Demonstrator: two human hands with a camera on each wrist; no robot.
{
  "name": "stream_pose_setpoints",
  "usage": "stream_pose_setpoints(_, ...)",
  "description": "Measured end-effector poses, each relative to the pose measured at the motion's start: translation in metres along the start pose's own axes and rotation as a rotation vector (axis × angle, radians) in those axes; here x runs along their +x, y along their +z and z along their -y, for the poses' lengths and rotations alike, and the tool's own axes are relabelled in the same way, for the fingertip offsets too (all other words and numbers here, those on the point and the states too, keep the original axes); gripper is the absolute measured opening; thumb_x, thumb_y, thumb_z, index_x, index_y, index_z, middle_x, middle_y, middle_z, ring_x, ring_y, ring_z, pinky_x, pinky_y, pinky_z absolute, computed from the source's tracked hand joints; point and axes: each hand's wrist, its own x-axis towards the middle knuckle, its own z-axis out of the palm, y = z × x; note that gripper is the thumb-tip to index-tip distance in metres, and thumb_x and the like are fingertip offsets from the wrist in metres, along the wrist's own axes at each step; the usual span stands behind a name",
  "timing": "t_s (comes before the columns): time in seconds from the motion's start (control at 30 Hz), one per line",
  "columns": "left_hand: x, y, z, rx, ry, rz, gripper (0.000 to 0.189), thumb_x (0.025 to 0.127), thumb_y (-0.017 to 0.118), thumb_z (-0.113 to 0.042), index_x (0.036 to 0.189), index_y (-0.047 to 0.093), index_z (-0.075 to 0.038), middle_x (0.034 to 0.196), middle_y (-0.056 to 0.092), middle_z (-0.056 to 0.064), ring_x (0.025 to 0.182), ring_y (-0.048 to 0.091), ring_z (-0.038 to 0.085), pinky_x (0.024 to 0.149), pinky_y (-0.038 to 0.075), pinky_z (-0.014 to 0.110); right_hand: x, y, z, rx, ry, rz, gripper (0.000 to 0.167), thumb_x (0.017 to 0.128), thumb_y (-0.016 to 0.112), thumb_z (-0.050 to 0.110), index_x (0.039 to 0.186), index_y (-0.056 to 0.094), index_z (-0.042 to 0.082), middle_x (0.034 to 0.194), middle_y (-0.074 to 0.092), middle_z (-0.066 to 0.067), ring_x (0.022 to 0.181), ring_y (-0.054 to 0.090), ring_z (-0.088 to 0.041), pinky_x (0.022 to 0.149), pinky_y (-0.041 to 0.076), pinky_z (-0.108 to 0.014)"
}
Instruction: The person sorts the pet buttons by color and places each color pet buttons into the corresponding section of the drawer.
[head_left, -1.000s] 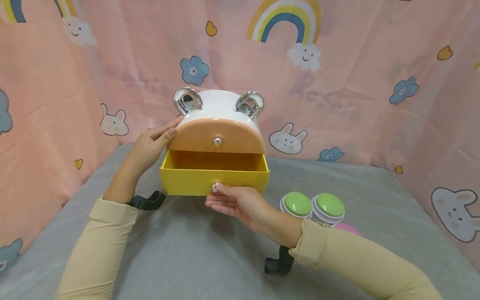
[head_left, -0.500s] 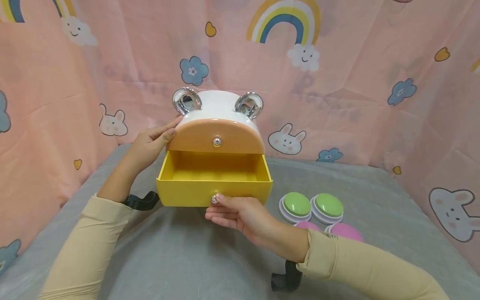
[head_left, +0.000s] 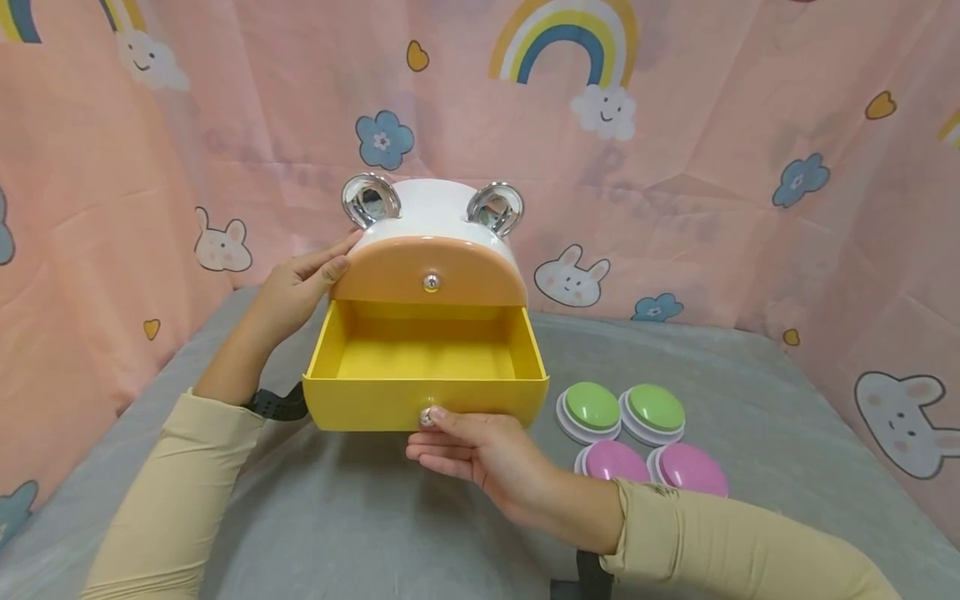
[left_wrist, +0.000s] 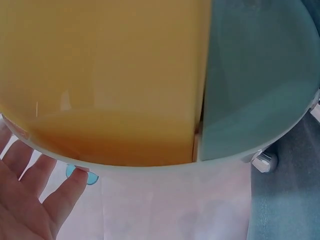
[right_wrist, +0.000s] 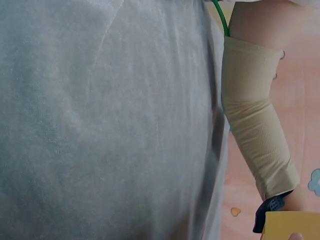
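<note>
A small toy drawer box (head_left: 432,204) with a white rounded top and two shiny silver ears stands ahead of me. Its orange upper drawer (head_left: 382,279) is closed, while the yellow lower drawer (head_left: 360,404) is pulled well out and holds nothing. My right hand (head_left: 495,458) pinches the silver knob (head_left: 426,417) of the yellow drawer between thumb and finger. Against the box's left side rests my left hand (head_left: 292,292), fingers extended and thumb at the front edge. In the left wrist view, spread fingers (left_wrist: 65,197) touch the white rim.
On the grey cloth (head_left: 750,392), right of the box, sit two green domed buttons (head_left: 592,405) and two pink ones (head_left: 690,468) with white bases. My right sleeve (head_left: 697,533) overlaps the pink pair. A pink patterned curtain (head_left: 675,108) hangs behind and beside the table.
The yellow drawer has slid further out toward me, with my right hand moving along on its knob. The pink buttons have come into view. My left hand keeps its place on the box.
</note>
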Motion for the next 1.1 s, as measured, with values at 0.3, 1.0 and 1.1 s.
stream_pose_setpoints(0.3, 0.0, -0.002, -0.002, -0.003, 0.01, 0.012, 0.049, 0.103, 0.044, -0.048, 0.151, 0.041, -0.037, 0.159, 0.039, -0.002, 0.15, 0.032, 0.032, 0.119, 0.028, 0.064, -0.006, 0.004, -0.005, 0.013, -0.005, -0.005, 0.038, 0.098, 0.063, 0.019, 0.12, 0.062, -0.012, 0.099, 0.077, -0.012, 0.092, 0.076, -0.018, 0.092, 0.059, -0.036)
stream_pose_setpoints(1.0, 0.0, 0.0, 0.0, -0.019, 0.012, -0.006, 0.048, 0.102, 0.046, -0.051, 0.149, 0.044, -0.039, 0.158, 0.041, -0.004, 0.15, 0.033, 0.029, 0.12, 0.029, 0.06, -0.021, 0.006, -0.013, 0.022, 0.019, 0.022, 0.038, 0.097, 0.065, 0.023, 0.117, 0.065, -0.009, 0.097, 0.078, -0.01, 0.091, 0.076, -0.017, 0.091, 0.06, -0.033)
stream_pose_setpoints(1.1, 0.0, 0.0, 0.0, -0.025, 0.016, 0.0, 0.048, 0.103, 0.045, -0.049, 0.149, 0.043, -0.038, 0.158, 0.04, -0.002, 0.15, 0.032, 0.03, 0.12, 0.029, 0.06, -0.02, 0.005, -0.013, 0.015, 0.026, 0.02, 0.039, 0.097, 0.066, 0.024, 0.117, 0.066, -0.009, 0.098, 0.078, -0.01, 0.092, 0.076, -0.017, 0.09, 0.06, -0.033)
